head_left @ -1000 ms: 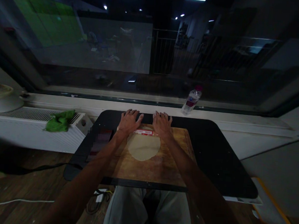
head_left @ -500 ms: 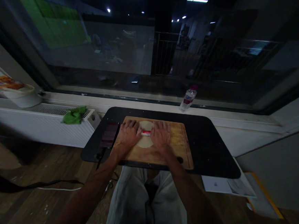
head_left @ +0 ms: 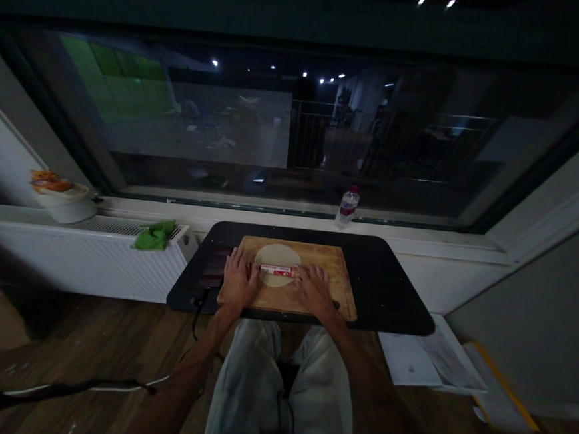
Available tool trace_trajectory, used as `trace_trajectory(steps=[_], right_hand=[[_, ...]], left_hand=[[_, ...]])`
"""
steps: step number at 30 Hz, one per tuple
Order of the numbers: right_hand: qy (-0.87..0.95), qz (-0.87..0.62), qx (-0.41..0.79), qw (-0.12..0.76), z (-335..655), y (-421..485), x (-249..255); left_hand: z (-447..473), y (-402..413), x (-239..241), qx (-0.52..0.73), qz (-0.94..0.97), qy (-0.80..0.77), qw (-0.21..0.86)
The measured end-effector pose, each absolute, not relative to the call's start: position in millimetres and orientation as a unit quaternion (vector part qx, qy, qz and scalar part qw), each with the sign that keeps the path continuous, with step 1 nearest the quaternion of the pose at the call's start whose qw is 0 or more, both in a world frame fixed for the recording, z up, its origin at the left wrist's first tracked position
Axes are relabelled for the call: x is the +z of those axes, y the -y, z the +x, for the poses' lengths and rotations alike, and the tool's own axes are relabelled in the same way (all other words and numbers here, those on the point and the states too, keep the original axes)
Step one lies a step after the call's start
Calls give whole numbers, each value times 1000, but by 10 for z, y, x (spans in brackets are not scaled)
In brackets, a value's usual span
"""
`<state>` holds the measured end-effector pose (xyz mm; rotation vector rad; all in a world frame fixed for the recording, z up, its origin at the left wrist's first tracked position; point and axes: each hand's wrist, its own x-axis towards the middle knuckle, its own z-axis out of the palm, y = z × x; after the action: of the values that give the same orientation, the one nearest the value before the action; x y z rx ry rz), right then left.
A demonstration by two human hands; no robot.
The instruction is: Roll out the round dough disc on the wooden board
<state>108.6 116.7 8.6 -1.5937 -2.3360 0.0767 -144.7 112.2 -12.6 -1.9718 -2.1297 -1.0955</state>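
A flat round of pale dough [head_left: 277, 256] lies on a wooden board [head_left: 337, 287] set on a black table [head_left: 389, 285]. Across the near part of the dough lies a rolling pin [head_left: 276, 269] with a red and white label. My left hand [head_left: 237, 281] rests flat on its left end, fingers stretched forward. My right hand [head_left: 312, 288] lies flat on its right end in the same way. Both palms press down on the pin, and its ends are hidden under them.
A water bottle [head_left: 348, 206] stands on the window sill behind the table. A green cloth [head_left: 154, 235] lies on the white radiator at the left, a bowl [head_left: 63, 199] beyond it. Papers [head_left: 428, 362] lie on the floor at right, a cable [head_left: 80, 388] at left.
Both hands and the rolling pin have come back toward me, from the far edge of the dough to its near part. The camera has risen and pulled back.
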Motion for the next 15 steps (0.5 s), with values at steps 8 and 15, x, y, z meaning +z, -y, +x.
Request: trace_trajectory(steps=[8, 15], right_hand=[[639, -726, 31, 253, 1131, -1305, -2], [619, -733, 47, 279, 1132, -1240, 9]], left_hand=[[-1027, -1161, -284, -276, -659, 699, -28], [-800, -1293, -246, -195, -721, 665, -15]])
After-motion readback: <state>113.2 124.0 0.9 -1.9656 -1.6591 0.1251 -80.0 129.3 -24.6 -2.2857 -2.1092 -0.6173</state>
